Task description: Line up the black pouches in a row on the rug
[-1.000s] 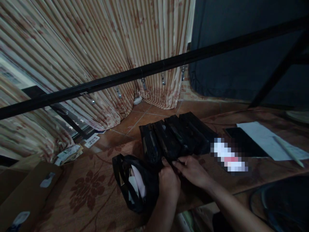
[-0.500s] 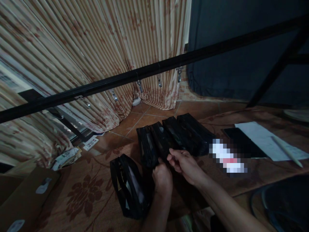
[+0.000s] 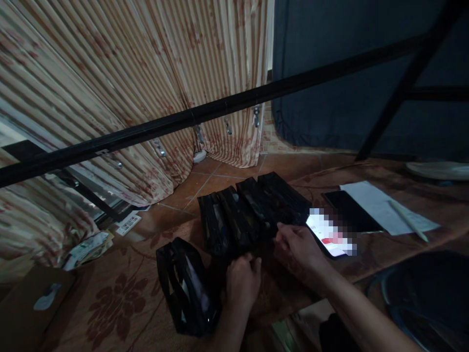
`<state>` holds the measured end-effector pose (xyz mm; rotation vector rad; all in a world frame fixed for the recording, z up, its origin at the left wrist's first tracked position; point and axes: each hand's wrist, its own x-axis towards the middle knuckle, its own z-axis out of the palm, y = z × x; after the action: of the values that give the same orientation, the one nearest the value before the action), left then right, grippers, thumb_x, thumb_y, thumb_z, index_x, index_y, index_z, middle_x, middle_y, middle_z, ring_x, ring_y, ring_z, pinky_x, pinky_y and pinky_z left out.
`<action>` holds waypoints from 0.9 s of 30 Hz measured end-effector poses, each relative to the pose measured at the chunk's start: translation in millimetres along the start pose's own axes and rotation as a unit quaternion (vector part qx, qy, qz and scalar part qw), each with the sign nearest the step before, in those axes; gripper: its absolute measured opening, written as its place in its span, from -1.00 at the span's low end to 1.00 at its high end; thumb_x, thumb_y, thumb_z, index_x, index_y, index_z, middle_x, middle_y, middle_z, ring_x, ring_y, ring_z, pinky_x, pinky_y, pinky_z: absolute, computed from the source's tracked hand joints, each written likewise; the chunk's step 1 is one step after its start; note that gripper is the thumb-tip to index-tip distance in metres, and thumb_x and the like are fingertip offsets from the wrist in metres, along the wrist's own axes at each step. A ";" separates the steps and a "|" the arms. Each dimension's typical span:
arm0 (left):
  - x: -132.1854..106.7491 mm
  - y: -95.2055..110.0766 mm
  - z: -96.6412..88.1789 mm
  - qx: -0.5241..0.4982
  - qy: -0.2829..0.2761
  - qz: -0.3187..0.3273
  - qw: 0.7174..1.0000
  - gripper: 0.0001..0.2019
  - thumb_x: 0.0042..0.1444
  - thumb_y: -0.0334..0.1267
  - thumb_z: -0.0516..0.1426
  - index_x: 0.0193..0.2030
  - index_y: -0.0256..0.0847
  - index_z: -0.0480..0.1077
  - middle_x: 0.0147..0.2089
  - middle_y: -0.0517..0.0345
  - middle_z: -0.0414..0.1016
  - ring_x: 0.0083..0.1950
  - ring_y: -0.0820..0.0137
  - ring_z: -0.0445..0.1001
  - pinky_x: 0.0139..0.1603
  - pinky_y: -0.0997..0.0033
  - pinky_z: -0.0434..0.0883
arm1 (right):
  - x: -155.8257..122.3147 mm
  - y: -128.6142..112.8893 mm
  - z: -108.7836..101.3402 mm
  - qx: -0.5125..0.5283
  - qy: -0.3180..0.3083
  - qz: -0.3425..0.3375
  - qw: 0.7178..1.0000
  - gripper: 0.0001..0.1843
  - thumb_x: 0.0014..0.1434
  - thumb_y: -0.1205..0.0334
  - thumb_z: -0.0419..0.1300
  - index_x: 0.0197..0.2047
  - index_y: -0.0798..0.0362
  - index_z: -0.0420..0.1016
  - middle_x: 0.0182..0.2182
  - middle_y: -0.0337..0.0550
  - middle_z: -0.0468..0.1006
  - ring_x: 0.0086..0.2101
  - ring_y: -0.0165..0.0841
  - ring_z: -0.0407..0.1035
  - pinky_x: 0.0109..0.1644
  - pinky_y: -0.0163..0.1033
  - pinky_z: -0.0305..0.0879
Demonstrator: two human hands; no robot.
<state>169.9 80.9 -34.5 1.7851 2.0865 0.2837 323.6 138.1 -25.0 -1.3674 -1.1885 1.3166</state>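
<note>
Several dark pouches stand in a slanted row, among them a narrow one (image 3: pixel 213 225) at the left end and a wider one (image 3: pixel 280 195) at the right. Apart from them, nearer me, another black pouch (image 3: pixel 188 293) gapes open at the top, with something pale inside. My left hand (image 3: pixel 243 278) is closed, knuckles up, between this pouch and the row. My right hand (image 3: pixel 298 249) is curled shut at the near end of the row, left of a lit phone (image 3: pixel 326 239). Whatever either hand may hold is hidden by the fingers and shadow.
A brown flowered cloth (image 3: pixel 120 303) lies under the pouches. White paper with a pen (image 3: pixel 408 220) and a dark flat tablet-like thing (image 3: pixel 351 211) lie at right. A black metal bar (image 3: pixel 227 105) crosses ahead, before striped curtains. A cardboard box (image 3: pixel 32 308) stands at left.
My right hand has moved right and away from my left hand, which has drawn slightly back toward me. The view has shifted a little to the right.
</note>
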 end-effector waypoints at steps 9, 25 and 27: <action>0.8 25.3 24.9 -0.141 -0.040 0.067 0.987 -0.36 0.19 -0.20 0.01 0.38 -0.39 -0.03 -0.06 -0.08 0.55 -0.02 0.25 0.49 -0.07 0.36 0.38 | 11.7 21.4 -27.6 -0.336 0.011 -0.053 0.940 -0.78 0.11 0.18 0.16 -0.23 0.07 0.55 -0.25 0.02 0.61 -0.21 -0.19 0.47 -0.20 -0.24 0.23; 11.3 39.6 47.9 -0.098 -0.003 0.047 0.994 -0.31 0.14 -0.36 -0.02 0.40 -0.46 -0.18 -0.12 -0.21 0.55 -0.09 0.19 0.54 -0.15 0.33 0.41 | 18.4 29.7 -4.3 -0.053 -0.063 -0.011 0.996 -0.65 0.06 0.03 0.16 -0.62 0.07 0.37 -0.70 -0.30 0.35 -0.66 -0.47 0.19 -0.55 -0.33 0.06; 12.1 39.7 47.1 -0.106 -0.001 0.042 0.993 -0.30 0.13 -0.37 -0.01 0.39 -0.47 -0.16 -0.10 -0.22 0.55 -0.08 0.18 0.54 -0.15 0.34 0.41 | 12.1 21.8 -4.8 0.015 -0.056 0.017 0.998 -0.64 0.03 0.02 0.20 -0.65 0.05 0.32 -0.74 -0.35 0.27 -0.72 -0.52 0.08 -0.60 -0.34 -0.01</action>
<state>223.6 95.3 -63.6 1.7456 1.9046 0.5070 329.6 146.6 -48.1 -1.3118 -1.2202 1.4445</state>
